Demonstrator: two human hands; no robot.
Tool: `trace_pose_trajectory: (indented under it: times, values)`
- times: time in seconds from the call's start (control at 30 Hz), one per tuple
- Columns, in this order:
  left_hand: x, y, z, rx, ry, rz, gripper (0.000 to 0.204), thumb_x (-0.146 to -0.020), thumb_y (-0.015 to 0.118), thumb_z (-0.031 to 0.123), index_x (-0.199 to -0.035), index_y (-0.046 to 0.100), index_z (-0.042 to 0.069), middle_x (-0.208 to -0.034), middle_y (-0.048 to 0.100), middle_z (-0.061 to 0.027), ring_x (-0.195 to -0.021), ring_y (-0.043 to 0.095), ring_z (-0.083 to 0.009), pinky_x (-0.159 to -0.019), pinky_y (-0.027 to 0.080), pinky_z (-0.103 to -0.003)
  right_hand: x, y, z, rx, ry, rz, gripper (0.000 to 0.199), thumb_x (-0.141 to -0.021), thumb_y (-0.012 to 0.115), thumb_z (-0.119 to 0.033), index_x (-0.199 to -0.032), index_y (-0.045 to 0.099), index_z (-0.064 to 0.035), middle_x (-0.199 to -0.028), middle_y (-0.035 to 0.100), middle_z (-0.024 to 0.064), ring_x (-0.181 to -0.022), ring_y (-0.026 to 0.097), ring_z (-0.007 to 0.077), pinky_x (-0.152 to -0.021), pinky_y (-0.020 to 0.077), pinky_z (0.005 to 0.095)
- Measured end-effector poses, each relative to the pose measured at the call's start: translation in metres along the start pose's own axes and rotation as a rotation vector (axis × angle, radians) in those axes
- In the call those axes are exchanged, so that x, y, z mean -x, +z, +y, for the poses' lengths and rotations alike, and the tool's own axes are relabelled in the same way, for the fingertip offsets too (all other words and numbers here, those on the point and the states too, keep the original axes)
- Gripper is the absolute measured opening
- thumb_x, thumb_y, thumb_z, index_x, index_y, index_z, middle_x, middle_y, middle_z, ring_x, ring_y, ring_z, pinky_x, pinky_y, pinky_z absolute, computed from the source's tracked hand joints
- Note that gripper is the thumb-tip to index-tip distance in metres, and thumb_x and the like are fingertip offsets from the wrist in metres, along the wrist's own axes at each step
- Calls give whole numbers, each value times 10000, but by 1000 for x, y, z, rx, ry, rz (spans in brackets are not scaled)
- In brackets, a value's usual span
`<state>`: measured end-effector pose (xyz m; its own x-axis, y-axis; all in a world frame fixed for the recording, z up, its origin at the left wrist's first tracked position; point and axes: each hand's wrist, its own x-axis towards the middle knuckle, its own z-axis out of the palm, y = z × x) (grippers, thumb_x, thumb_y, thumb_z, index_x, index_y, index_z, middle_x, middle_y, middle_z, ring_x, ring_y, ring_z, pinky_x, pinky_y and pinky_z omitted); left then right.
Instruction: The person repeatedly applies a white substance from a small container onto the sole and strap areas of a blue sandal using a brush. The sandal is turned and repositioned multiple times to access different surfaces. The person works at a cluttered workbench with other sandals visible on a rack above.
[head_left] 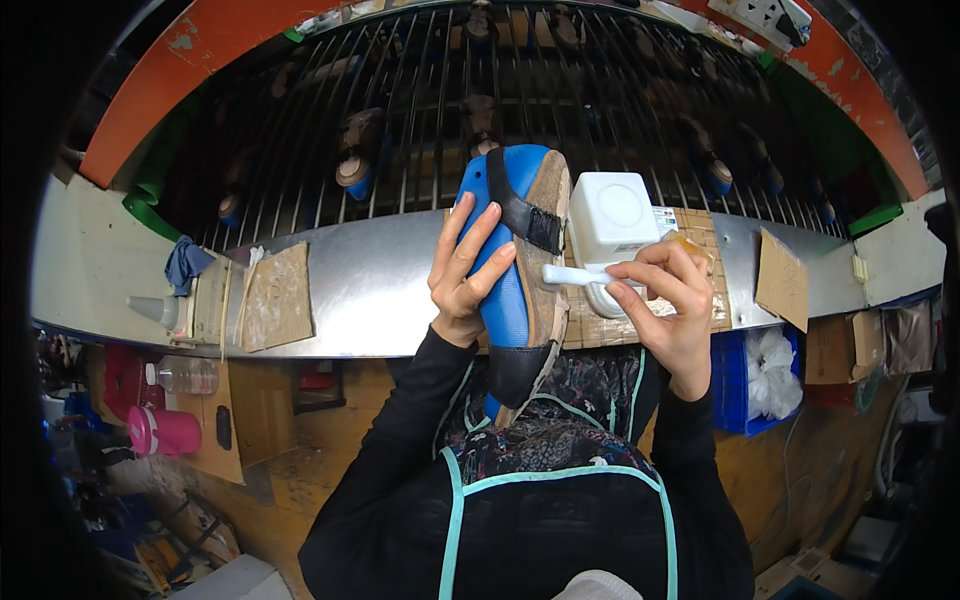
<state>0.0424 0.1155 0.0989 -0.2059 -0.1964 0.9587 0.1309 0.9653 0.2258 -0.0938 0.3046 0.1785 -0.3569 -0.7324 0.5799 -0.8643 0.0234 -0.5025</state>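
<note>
My left hand point(466, 270) grips a blue shoe last point(505, 290) that wears a black-strapped sandal upper with a tan cork-like sole edge point(552, 250); the piece stands nearly upright over my lap. My right hand point(672, 300) holds a white brush handle point(572, 274), its tip touching the sole's edge. Just behind the brush sits a white square container point(610, 215) on a woven mat point(700, 240).
A curved metal bench point(370, 290) runs across in front of me, with cardboard pieces point(275, 295), a blue rag point(185, 262) and a squeeze bottle point(155, 310). Beyond it, a wire rack point(420, 110) carries several lasted shoes. A pink bottle point(165, 430) stands lower left.
</note>
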Motion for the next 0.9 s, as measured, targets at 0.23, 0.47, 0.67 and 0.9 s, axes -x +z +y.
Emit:
trace_pose_trajectory:
  times: [0.23, 0.47, 0.67, 0.9]
  values:
    - [-4, 1, -2, -41, -12, 52, 404, -775, 750, 169, -1146, 590, 181, -1277, 613, -156, -1239, 528, -410, -1005, 490, -493, 11, 7, -1, -128, 74, 29, 152, -746, 796, -164, -884, 757, -115, -789, 585, -27, -629, 479, 105, -698, 273, 296]
    - [-5, 5, -2, -98, -39, 110, 395, -794, 749, 206, -1137, 558, 164, -1281, 603, -174, -1241, 523, -425, -1014, 477, -503, 29, 21, -10, -220, 150, 119, 175, -732, 798, -142, -894, 753, -92, -800, 593, -5, -669, 488, 119, -725, 312, 287]
    - [-6, 7, -2, -104, -56, 136, 440, -784, 766, 248, -1154, 544, 159, -1317, 574, -188, -1255, 508, -427, -1036, 453, -510, 35, 23, -12, -335, 115, 154, 185, -723, 802, -131, -897, 756, -86, -820, 598, 2, -680, 496, 128, -726, 316, 285]
    - [-10, 13, -1, -100, -44, 153, 468, -796, 758, 317, -1169, 531, 148, -1326, 557, -215, -1262, 496, -440, -1039, 440, -521, 9, 21, -3, -195, 88, 228, 188, -712, 805, -122, -895, 763, -101, -824, 605, 2, -679, 508, 133, -725, 317, 284]
